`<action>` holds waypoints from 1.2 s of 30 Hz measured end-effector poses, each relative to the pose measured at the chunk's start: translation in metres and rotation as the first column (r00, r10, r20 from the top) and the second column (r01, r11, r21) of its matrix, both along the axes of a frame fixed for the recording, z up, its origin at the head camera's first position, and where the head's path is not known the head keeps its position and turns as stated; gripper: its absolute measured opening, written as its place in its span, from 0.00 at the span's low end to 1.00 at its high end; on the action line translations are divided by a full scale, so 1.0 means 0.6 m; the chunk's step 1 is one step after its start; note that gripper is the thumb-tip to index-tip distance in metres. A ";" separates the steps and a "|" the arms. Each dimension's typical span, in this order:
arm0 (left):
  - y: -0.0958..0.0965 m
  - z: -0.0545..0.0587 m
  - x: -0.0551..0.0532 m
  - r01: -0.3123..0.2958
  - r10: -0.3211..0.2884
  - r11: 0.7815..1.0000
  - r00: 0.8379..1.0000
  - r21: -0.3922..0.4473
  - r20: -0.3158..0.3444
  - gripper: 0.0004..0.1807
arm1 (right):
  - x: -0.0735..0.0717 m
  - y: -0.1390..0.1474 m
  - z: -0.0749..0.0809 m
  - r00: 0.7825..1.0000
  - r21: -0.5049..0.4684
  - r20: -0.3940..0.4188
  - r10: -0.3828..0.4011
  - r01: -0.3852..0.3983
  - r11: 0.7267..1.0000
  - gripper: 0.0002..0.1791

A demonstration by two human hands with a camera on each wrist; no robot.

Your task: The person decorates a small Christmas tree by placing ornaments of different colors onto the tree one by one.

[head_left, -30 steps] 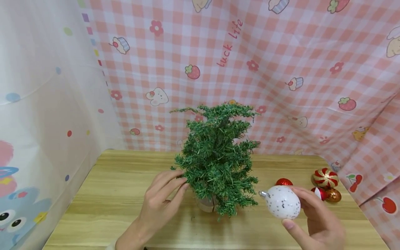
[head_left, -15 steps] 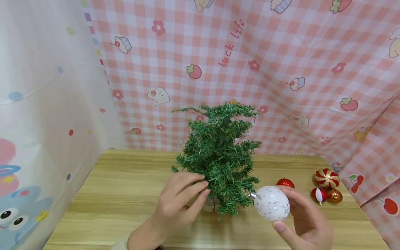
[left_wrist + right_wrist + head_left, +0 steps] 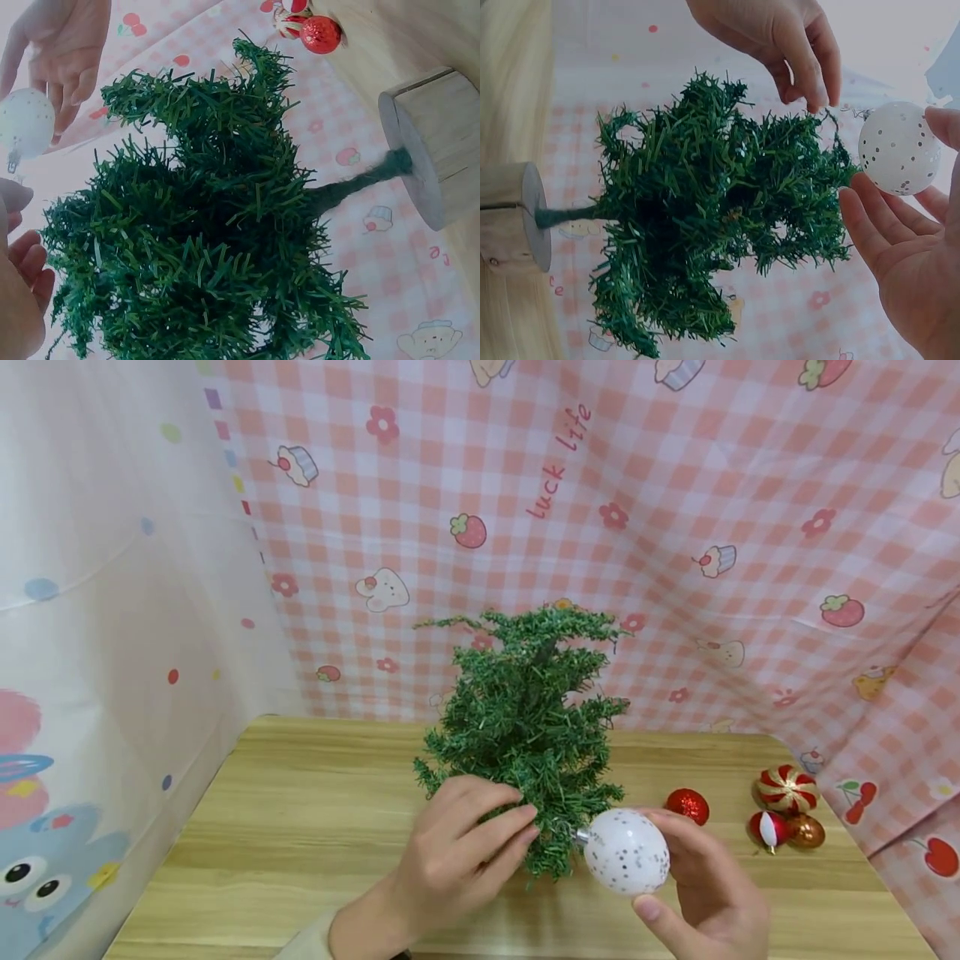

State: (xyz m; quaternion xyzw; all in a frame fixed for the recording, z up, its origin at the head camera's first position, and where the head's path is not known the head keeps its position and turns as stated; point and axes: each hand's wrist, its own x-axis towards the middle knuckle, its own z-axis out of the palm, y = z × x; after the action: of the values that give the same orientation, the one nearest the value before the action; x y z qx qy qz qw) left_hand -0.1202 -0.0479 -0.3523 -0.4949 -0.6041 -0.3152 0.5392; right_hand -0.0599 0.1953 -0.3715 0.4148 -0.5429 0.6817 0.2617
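Observation:
A small artificial Christmas tree stands upright on a round wooden base. In front of its lower branches is my left hand, fingers lightly bent and fingertips right at the greenery. The right wrist view shows the left hand with its fingertips beside a branch tip. My right hand holds a white Christmas ball with silver specks between thumb and fingers. The ball's silver cap points left at the tree, close to the left fingertips. A thin wire loop shows at the cap.
To the right on the wooden table lies a red glitter ball. Farther right sit a red-and-gold striped ball, a red-and-white ornament and a copper ball. A pink checked cloth hangs behind.
My left hand has moved right, from the tree's left side across its front. My right hand has brought the white ball left, up to the tree's right side.

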 end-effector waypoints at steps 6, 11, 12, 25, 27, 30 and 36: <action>0.002 -0.005 -0.005 0.004 -0.005 1.000 0.999 -0.026 -0.038 0.05 | -0.004 -0.009 0.002 0.999 0.008 -0.026 0.045 -0.045 0.999 0.33; 0.004 -0.005 -0.006 0.100 -0.101 0.995 0.995 0.019 0.016 0.07 | -0.004 -0.014 0.001 0.999 0.017 0.000 0.038 -0.038 0.999 0.33; 0.005 -0.004 -0.005 0.123 -0.124 0.992 0.992 0.035 0.033 0.08 | -0.004 -0.015 0.000 0.999 0.019 0.008 0.034 -0.034 0.999 0.33; 0.007 -0.008 0.003 0.237 -0.262 0.964 0.928 0.124 0.264 0.04 | -0.007 -0.021 -0.004 1.000 0.039 0.006 0.005 -0.006 0.999 0.35; 0.006 -0.010 0.002 0.238 -0.266 0.963 0.920 0.128 0.289 0.03 | -0.007 -0.021 -0.005 1.000 0.042 0.012 -0.003 0.002 0.999 0.35; 0.005 -0.013 0.003 0.240 -0.273 0.961 0.900 0.137 0.339 0.03 | -0.007 -0.021 -0.007 1.000 0.049 0.020 -0.010 0.009 0.999 0.36; 0.003 -0.011 0.008 0.234 -0.290 0.956 0.846 0.178 0.447 0.04 | -0.010 -0.019 -0.010 0.999 0.072 0.010 -0.037 0.036 0.997 0.37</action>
State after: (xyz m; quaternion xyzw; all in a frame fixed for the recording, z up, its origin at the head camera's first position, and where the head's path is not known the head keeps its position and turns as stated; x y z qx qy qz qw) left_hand -0.1155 -0.0459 -0.3589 -0.4495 -0.6234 -0.5308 0.3571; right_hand -0.0660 0.1838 -0.3778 0.4101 -0.5761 0.6591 0.2559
